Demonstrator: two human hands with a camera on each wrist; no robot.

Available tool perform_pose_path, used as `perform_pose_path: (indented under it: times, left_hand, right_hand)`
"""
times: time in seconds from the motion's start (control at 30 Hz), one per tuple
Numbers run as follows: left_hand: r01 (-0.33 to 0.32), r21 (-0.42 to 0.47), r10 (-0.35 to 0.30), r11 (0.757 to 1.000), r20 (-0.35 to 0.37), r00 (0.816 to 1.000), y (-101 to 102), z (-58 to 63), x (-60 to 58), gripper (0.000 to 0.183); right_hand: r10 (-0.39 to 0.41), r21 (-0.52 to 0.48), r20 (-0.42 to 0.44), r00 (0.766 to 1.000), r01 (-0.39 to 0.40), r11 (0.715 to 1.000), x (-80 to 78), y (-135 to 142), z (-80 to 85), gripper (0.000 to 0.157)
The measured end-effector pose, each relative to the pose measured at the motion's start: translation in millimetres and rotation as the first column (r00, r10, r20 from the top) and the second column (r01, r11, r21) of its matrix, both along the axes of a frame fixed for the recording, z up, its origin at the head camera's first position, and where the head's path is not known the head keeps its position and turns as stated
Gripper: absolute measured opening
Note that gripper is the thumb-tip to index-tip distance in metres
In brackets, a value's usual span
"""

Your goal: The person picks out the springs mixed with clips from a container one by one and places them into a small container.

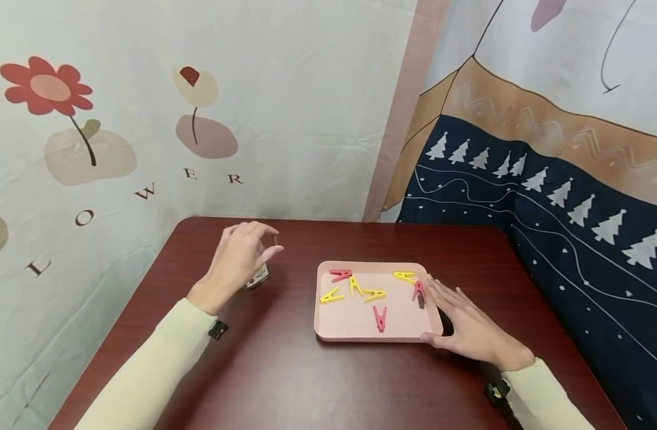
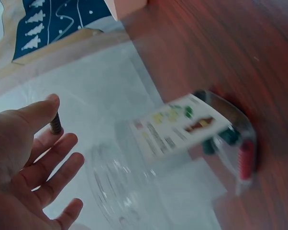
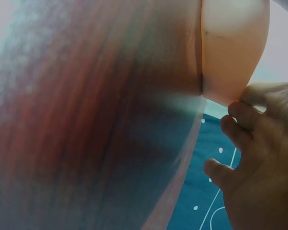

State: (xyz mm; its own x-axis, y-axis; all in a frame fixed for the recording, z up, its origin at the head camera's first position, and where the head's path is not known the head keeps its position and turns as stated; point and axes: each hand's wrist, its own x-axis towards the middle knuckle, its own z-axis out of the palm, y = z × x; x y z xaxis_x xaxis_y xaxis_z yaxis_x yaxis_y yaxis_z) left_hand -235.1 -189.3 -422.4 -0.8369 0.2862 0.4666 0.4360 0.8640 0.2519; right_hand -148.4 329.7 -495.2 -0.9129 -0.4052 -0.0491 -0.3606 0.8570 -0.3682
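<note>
My left hand (image 1: 237, 254) pinches a small brown ribbed cylinder (image 2: 55, 124) between thumb and index finger, other fingers spread. Just below it, a clear jar (image 2: 117, 184) with a printed label (image 2: 182, 124) holds green, red and brown pieces. The hand hides most of that jar in the head view. My right hand (image 1: 470, 325) rests at the right end of a pink tray (image 1: 350, 331), thumb by the front corner and fingertips along the side rim. Several yellow clothespins (image 1: 331, 295) and three pink clothespins (image 1: 380, 319) lie in the tray, with a dark brown piece (image 1: 421, 301).
Both hands are over a dark red-brown wooden table (image 1: 275, 382). Behind its back edge hangs a pale curtain (image 1: 307, 107) printed with flowers and letters. A dark blue cloth (image 1: 565, 251) with white trees drapes along the right side.
</note>
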Motion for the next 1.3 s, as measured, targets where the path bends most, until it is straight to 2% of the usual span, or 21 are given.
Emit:
perform_pose_path:
  times: [0.27,0.53,0.97,1.3]
  left_hand:
    - [-0.058,0.057,0.057,0.997,0.022,0.998,-32.1,-3.8,7.2,0.035]
    - [-0.101,0.062,0.099,0.993,0.035,0.994,-49.4,-4.6,12.8,0.032]
    - [-0.099,0.069,0.097,0.993,0.029,0.995,-54.6,-5.6,12.9,0.033]
    - [-0.111,0.079,0.109,0.991,0.029,0.994,-52.6,-9.4,16.5,0.037]
  right_hand:
    - [0.005,0.005,-0.014,1.0,-0.005,1.0,1.3,-2.8,3.7,0.118]
    - [0.006,0.011,-0.016,1.0,-0.006,1.0,0.8,-1.8,3.7,0.118]
    - [0.013,0.002,-0.015,1.0,-0.013,1.0,-0.5,-2.0,6.3,0.118]
    - [-0.006,0.005,0.014,1.0,0.006,1.0,0.2,-0.5,0.8,0.119]
